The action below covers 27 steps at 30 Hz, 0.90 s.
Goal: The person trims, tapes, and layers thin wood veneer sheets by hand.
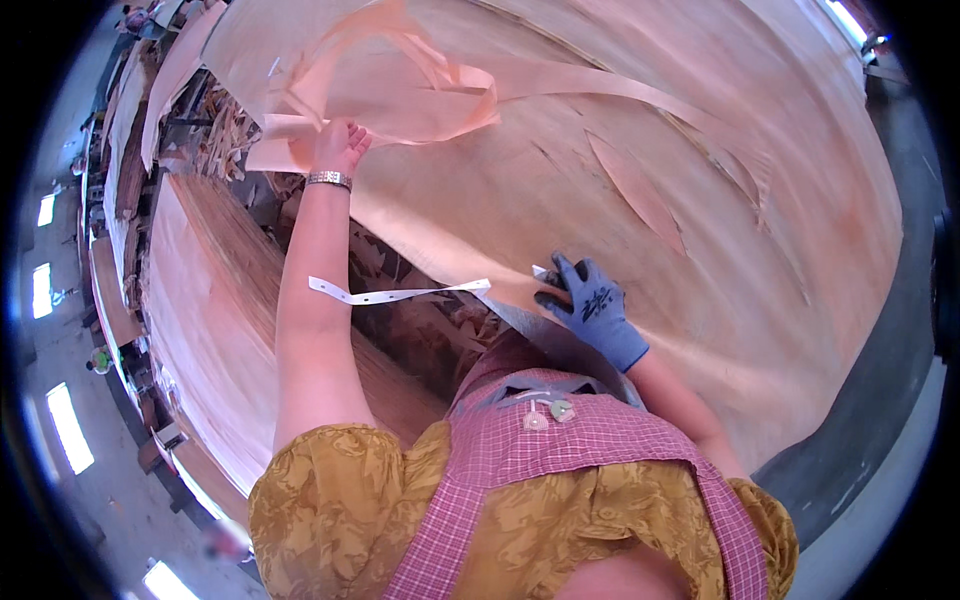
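My bare left hand (342, 146), with a metal band at the wrist, reaches far out at the upper left. Its fingers are closed on a thin, curling veneer strip (470, 115) that loops over the large veneer sheet (480, 200). My right hand (592, 308), in a blue-grey glove with dark fingertips, is near my body over the sheet's near edge. Its fingers are bent together, and a small white bit (541, 271) shows at their tips; what they hold is mostly hidden. A white perforated tape (400, 295) stretches between my left forearm and the sheet's edge.
A long split (640, 190) and other cracks run through the sheet. Veneer scraps (430, 335) fill the gap below its near edge. Another veneer stack (200, 300) lies to the left, with broken pieces (222, 125) behind it. Grey floor (880, 300) shows at right.
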Available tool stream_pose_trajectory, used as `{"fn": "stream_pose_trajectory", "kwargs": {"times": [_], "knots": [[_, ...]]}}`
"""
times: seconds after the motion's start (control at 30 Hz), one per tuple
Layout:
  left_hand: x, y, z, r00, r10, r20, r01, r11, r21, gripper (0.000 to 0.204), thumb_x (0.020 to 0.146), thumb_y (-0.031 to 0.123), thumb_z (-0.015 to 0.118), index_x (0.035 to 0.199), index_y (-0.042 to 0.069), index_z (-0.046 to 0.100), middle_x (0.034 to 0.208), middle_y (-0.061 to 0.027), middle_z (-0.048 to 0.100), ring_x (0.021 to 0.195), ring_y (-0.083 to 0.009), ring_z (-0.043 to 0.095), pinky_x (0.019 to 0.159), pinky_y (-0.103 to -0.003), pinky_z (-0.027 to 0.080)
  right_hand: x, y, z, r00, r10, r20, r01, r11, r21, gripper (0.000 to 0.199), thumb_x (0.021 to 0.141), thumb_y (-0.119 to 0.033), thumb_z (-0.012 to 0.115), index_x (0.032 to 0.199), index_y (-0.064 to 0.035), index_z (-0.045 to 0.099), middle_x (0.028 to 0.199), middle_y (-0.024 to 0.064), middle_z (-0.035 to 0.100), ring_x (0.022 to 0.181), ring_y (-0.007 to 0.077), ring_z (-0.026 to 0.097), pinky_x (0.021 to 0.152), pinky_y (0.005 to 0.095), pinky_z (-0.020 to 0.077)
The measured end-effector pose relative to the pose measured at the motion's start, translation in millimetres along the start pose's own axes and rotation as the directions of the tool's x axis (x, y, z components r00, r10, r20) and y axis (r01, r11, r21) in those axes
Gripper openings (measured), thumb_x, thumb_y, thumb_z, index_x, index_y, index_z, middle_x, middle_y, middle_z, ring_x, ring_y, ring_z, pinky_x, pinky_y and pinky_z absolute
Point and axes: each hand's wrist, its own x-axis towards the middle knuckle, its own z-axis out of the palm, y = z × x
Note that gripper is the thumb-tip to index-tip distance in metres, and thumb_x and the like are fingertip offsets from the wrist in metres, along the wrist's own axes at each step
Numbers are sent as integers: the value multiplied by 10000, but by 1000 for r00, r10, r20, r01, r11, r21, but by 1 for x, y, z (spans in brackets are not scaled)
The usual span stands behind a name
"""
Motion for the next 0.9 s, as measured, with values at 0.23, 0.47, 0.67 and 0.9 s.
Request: {"fn": "stream_pose_trajectory", "kwargs": {"times": [0.23,0.47,0.67,0.9], "knots": [[-34,47,33,999,26,30,-20,983,-182,200,947,131,500,1061,-32,483,1096,-180,545,1036,-293,570,927,-461,506,0,32,42,990,-92,-111,77,988,-135,662,824,-531,650,1344,-138,534,955,137,563,798,304,594,678,428,521],[-73,116,60,951,109,290,-38,970,-238,170,944,74,504,1077,-33,498,1084,-186,553,1068,-330,567,943,-481,504,-2,15,13,992,-32,-120,37,998,44,617,813,-474,694,1302,-124,553,998,144,595,859,318,630,715,421,534],[-145,126,164,887,162,432,-22,950,-311,185,933,81,514,1064,-50,509,1031,-206,584,1022,-365,597,929,-509,505,35,-10,-49,955,-173,-240,259,881,395,431,789,-270,772,1153,-78,642,1059,137,650,935,315,658,799,398,540],[-210,104,263,832,197,518,-15,942,-334,194,922,87,509,1068,-40,486,1053,-186,576,1015,-359,610,920,-506,509,91,-119,-108,854,-285,-434,506,267,820,444,785,-46,762,1204,0,623,1066,74,688,928,124,635,822,280,501]]}}
